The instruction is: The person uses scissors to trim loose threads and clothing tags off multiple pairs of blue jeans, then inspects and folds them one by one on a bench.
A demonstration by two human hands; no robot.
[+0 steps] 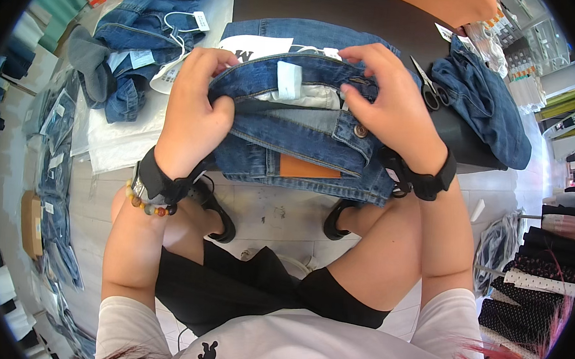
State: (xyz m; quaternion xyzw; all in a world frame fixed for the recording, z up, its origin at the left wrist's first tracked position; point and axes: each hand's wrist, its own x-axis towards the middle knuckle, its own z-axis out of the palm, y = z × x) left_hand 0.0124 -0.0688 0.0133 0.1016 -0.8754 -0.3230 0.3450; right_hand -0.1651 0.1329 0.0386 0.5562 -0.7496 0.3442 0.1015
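A pair of blue denim jeans [255,137] lies before me at the table's front edge, its waistband spread apart. My left hand [196,95] grips the waistband's left end, thumb on the near side. My right hand [395,104] curves around the other end near the buttonhole, thumb inside and fingertips beyond the edge. Inside the back of the waist hangs a white fabric label [289,80]. A metal button [360,130] sits on the near waistband flap, and a brown patch [308,167] shows below it. Behind the waistband, a printed white tag [264,44] is partly covered.
Scissors [429,87] lie right of the jeans on the dark table [325,2], beside another denim garment [478,98]. More tagged denim [143,29], a grey sock-like item [88,60] and clear plastic [115,142] are at left. Bagged jeans [58,173] line the left side.
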